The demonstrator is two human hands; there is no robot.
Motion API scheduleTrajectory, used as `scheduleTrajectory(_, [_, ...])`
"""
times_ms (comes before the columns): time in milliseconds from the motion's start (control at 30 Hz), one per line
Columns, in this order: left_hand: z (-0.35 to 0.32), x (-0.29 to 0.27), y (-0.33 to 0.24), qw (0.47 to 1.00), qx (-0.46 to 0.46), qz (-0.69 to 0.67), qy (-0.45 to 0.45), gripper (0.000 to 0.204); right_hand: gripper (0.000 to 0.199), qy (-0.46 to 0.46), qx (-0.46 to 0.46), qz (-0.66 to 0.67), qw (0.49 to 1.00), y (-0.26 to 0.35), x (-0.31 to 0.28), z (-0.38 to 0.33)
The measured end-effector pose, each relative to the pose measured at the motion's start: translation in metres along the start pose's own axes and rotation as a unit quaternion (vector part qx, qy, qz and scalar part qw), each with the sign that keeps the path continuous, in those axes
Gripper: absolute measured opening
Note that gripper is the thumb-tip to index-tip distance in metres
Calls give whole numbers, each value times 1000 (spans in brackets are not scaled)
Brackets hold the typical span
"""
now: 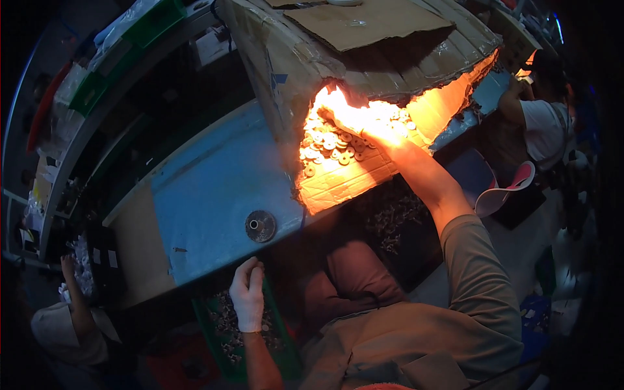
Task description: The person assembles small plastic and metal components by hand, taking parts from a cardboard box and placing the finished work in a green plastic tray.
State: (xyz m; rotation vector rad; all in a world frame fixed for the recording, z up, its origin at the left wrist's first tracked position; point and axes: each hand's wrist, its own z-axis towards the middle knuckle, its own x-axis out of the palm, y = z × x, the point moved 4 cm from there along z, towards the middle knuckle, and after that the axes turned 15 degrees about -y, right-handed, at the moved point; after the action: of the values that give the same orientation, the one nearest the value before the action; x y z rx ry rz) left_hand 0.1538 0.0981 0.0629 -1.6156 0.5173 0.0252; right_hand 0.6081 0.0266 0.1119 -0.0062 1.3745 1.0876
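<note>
My right hand [348, 119] reaches into the brightly lit opening of a cardboard box. It is over a pile of small ring-shaped discs [338, 146] with holes in their middles. Glare washes out its fingers, so their grip is hidden. Lower down, my left hand [247, 296], in a white glove, is above the near edge of a green bin [276, 318] of small metal parts. Its fingers are curled and pressed together; anything between them is too small to make out. A round dark metal piece with a raised ring [267, 233] lies on the blue tabletop just beyond it.
The cardboard box [273, 97] covers the right part of the blue table [208, 188]. A dark tray of small metal parts [393, 224] lies beneath its front edge. Co-workers [543, 127] sit at right and lower left. A pink-and-white chair [513, 185] stands at right; shelving [71, 169] rises at left.
</note>
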Motion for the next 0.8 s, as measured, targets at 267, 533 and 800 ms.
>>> scheduleTrajectory(267, [-6,-16,13,1000,0,9,-24,30,63,60,-58,-63,995,-16,-19,12])
scheduleTrajectory(533, [-8,-3,11,1000,-15,-19,-9,30,44,134,-103,2,986,-23,-17,8])
scheduleTrajectory(800, [-15,-4,3,998,-30,-51,-8,30,47,57,105,63,991,-2,-46,-12])
